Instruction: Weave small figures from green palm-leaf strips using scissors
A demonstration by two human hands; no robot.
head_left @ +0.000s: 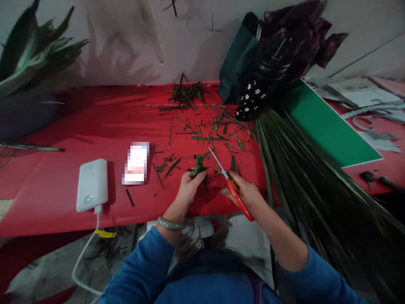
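Near the front edge of the red table, my left hand [190,185] pinches a small woven leaf figure [198,164] made of green strips, with a knot-like top and loose ends sticking out. A green bangle [171,223] circles that wrist. To the right, my right hand [247,190] is closed around red-handled scissors [236,195], whose blades point up and left toward the figure without touching it. Part of the right hand's fingers is hidden behind the handles. Cut leaf scraps [171,165] lie around both hands.
A white power bank [92,185] with a cable and a phone [136,164] lie left on the red table [104,114]. Long green leaves [303,169] fan out at the right, beside a green board [329,126]. A scrap pile [188,92] and dark bags [275,50] are behind.
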